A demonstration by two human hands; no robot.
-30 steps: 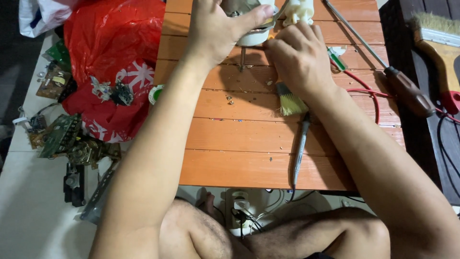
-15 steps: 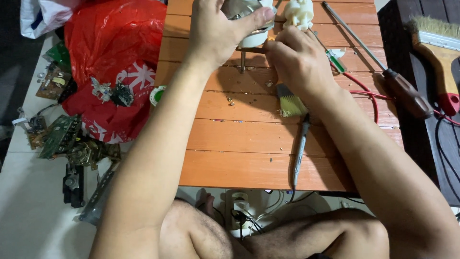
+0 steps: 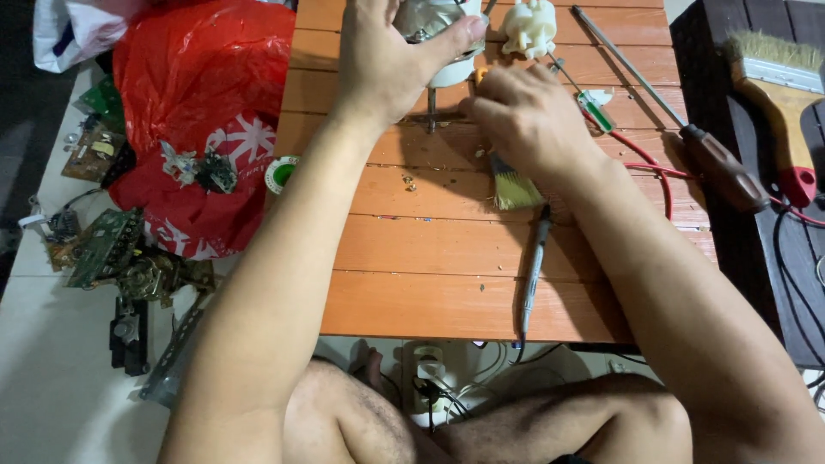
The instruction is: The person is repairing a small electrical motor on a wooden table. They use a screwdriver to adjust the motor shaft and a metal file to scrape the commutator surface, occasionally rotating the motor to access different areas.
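My left hand (image 3: 387, 64) grips a round motor with a grey and white housing (image 3: 443, 26) at the far edge of the orange slatted table (image 3: 447, 258). The motor's thin shaft (image 3: 431, 112) points down to the boards. My right hand (image 3: 528, 125) rests just right of the shaft, fingers curled and pinched together close to it. What they pinch is hidden. The bristles of a small brush (image 3: 513, 191) stick out from under my right wrist.
A pen-like tool (image 3: 533, 275) lies near the front edge. A white plastic gear part (image 3: 528, 26), a long screwdriver (image 3: 713, 159), a red wire (image 3: 662, 172) and a wide paintbrush (image 3: 778, 82) lie right. A red bag (image 3: 198, 94), a green reel (image 3: 279, 172) and circuit boards (image 3: 103, 245) lie left.
My right hand has drawn back from the motor's housing towards me and now sits beside the shaft. My left hand keeps its grip on the motor.
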